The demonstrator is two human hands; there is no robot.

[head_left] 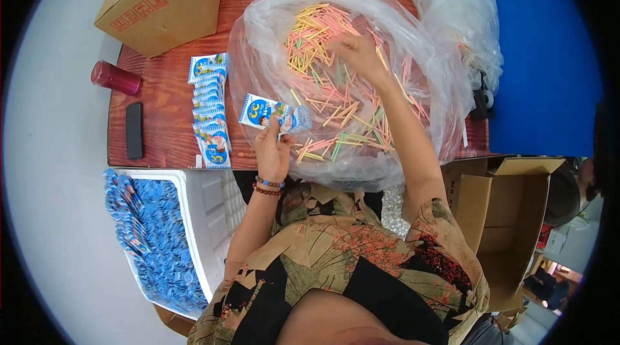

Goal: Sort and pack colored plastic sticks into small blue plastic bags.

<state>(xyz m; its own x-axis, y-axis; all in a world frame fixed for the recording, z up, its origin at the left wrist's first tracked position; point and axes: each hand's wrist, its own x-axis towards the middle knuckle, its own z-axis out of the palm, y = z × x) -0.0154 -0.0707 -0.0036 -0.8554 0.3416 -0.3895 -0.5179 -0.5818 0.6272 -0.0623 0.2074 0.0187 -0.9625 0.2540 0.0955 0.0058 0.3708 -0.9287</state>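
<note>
My left hand (274,152) is closed on a few small blue-and-white packets (258,110), fanned out over the near left edge of a clear plastic bag (253,28). The bag lies spread open on the table. Inside it are many thin pastel sticks (303,48) in yellow, pink and green, heaped at the far side and scattered toward the near side. Over the heap's right side is my right hand (359,55), fingers bent down and drawn together at the sticks. What its fingertips hold, if anything, is too small to make out.
Left of the bag runs a row of overlapping packets (210,109). Beyond stand a cardboard box (165,9), a red cup (116,78) and a black phone (134,130). A white foam box (197,235) filled with blue packets sits lower left; an open carton (510,216) stands lower right.
</note>
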